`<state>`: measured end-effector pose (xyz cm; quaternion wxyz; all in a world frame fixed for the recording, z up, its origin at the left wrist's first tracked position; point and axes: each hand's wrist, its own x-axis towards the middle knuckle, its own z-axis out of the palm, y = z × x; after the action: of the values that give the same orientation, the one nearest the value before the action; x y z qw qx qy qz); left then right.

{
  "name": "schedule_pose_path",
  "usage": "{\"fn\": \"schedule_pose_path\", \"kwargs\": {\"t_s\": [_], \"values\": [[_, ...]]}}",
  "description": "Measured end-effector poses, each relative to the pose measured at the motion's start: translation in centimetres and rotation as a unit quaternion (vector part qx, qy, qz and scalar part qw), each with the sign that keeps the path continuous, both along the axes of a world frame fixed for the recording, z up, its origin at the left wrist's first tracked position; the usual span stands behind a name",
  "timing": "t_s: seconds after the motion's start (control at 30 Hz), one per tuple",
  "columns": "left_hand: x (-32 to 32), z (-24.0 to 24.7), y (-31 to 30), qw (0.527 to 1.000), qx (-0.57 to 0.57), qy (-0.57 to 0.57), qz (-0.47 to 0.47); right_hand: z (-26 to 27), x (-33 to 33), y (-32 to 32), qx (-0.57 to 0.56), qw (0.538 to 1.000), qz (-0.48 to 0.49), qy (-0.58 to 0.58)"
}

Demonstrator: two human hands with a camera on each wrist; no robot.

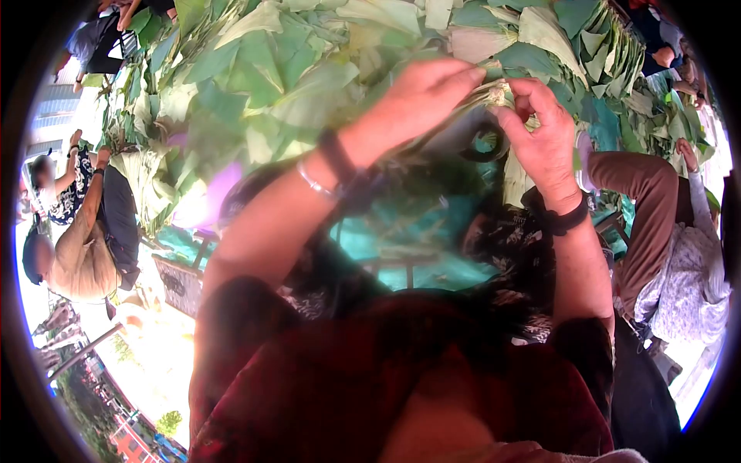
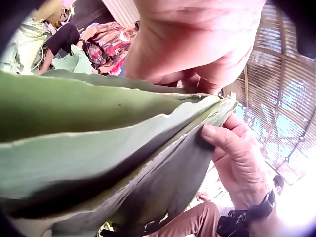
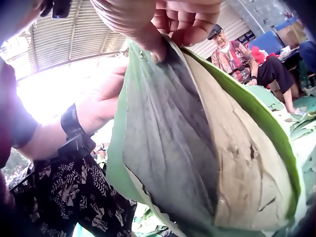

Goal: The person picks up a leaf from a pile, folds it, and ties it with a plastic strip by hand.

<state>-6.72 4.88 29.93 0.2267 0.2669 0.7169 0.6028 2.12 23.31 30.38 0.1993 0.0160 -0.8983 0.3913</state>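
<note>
Both hands hold a bundle of large layered leaves by its narrow stem end point(image 1: 500, 94). The left hand point(image 1: 428, 100) grips it from the left, palm and bent fingers over the bundle's top edge in the left wrist view point(image 2: 197, 39). From the right, the right hand point(image 1: 540, 135) pinches the end, its thumb flat on a dark leaf in the left wrist view point(image 2: 239, 158). Green and grey-green leaves point(image 2: 89, 106) fan out from the grip. The right wrist view shows a brown, dried leaf point(image 3: 242, 148) among them, under the right hand point(image 3: 163, 22); leaves partly hide the left hand point(image 3: 106, 94).
A broad pile of loose leaves point(image 1: 255, 69) spreads ahead of the hands, with teal sheeting point(image 1: 424, 239) below them. People sit at the left point(image 1: 85, 255) and right point(image 1: 671, 262). Another seated person in a patterned top point(image 3: 237, 61) is farther off.
</note>
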Motion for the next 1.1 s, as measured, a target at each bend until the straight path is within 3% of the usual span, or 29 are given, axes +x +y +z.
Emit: {"fn": "schedule_pose_path", "kwargs": {"t_s": [0.17, 0.27, 0.37, 0.47, 0.57, 0.73, 0.83, 0.87, 0.97, 1.1], "values": [[0.1, 0.8, -0.5, 0.996, 0.007, 0.066, -0.056, -0.1, 0.0, 0.8, -0.056, 0.997, -0.011, -0.043], [0.1, 0.9, -0.7, 0.993, 0.030, -0.025, -0.108, -0.5, -0.2, 1.3, -0.104, 0.994, 0.000, -0.045], [0.4, 1.3, -1.0, 0.988, 0.017, -0.020, -0.149, -0.5, -0.1, 1.6, -0.126, 0.991, -0.005, -0.046], [0.2, -1.6, -0.3, 0.982, 0.054, 0.132, -0.122, -0.2, 0.0, 1.3, -0.124, 0.992, -0.011, -0.027], [1.0, -1.0, -0.1, 0.996, 0.003, 0.057, -0.075, -0.4, -0.1, 0.9, -0.129, 0.991, -0.022, -0.008], [0.7, -1.5, 0.0, 0.997, 0.014, -0.068, -0.018, 0.2, -0.2, 1.4, -0.116, 0.990, -0.029, -0.069], [-0.2, -1.9, -0.5, 0.993, 0.057, -0.103, 0.005, -0.6, -1.0, 2.3, -0.086, 0.996, 0.001, -0.033], [-0.6, -1.9, -0.6, 0.991, 0.078, -0.108, 0.008, 0.0, -0.3, 2.7, -0.147, 0.981, -0.024, -0.128], [-0.4, -1.5, -0.7, 0.975, 0.153, -0.159, 0.008, 0.5, -0.1, 2.4, -0.087, 0.993, -0.033, -0.071], [0.2, -0.7, -0.8, 0.961, 0.196, -0.191, 0.040, 0.5, 0.1, 1.9, 0.102, 0.989, 0.000, 0.103]]}}
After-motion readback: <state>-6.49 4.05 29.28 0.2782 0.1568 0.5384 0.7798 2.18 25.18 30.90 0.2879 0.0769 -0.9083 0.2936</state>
